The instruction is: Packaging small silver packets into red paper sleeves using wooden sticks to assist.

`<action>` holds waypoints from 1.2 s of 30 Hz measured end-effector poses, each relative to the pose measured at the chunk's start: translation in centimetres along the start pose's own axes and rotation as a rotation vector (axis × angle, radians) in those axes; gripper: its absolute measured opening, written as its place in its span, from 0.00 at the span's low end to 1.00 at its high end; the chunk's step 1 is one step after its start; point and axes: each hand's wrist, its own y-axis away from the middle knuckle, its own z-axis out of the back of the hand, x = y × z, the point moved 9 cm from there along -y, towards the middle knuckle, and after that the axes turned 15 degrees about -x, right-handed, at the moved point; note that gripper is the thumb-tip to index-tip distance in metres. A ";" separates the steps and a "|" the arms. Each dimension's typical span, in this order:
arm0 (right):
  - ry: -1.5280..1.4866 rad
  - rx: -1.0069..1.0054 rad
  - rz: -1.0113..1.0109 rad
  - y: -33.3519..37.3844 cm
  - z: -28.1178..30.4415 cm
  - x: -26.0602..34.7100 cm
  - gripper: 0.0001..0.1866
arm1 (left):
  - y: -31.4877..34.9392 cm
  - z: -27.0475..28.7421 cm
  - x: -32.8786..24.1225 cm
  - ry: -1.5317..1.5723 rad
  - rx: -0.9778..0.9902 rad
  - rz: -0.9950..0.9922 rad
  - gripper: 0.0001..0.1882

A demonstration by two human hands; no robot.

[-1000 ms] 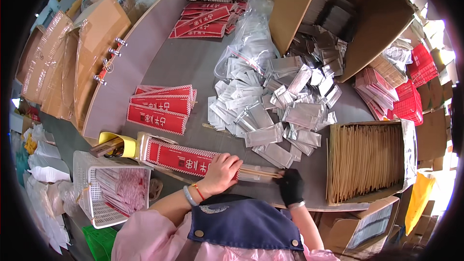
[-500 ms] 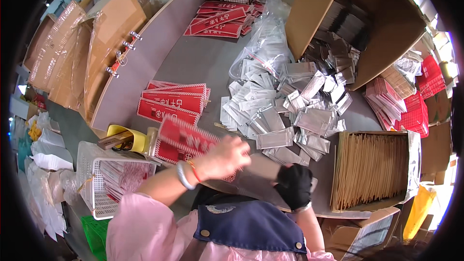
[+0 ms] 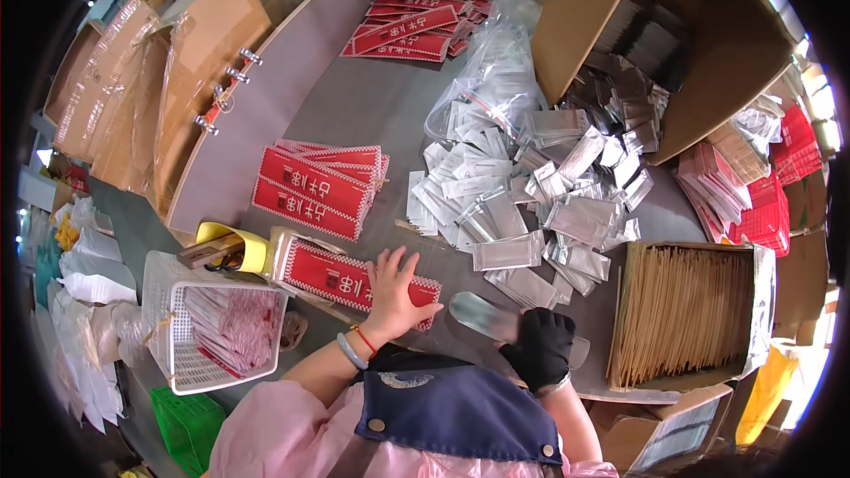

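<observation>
My left hand rests with fingers spread on the right part of a red printed paper sleeve, lying in a holder at the table's near edge. My right hand, in a black fingerless glove, is closed around a clear, flat, round-ended strip. The strip's other end shows past the glove; its exact kind I cannot make out. Beyond my left hand is a fanned pile of red sleeves. A heap of small silvery flat packets lies beyond my right hand.
A white basket holds pink-and-white packets, beside a yellow container. Right of me stands a box of thin wooden sticks. A large cardboard box lies on its side at far right. More red sleeves lie at the back.
A blurred red sleeve above the holder has gone from there, and the fanned pile shows another sleeve at its front. My left hand has lowered and spread on the holder's sleeve.
</observation>
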 end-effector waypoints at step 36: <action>0.657 -0.299 -0.775 11.8 14.3 -31.0 0.17 | -7.0 -5.7 -10.1 0.138 -0.024 -0.344 0.23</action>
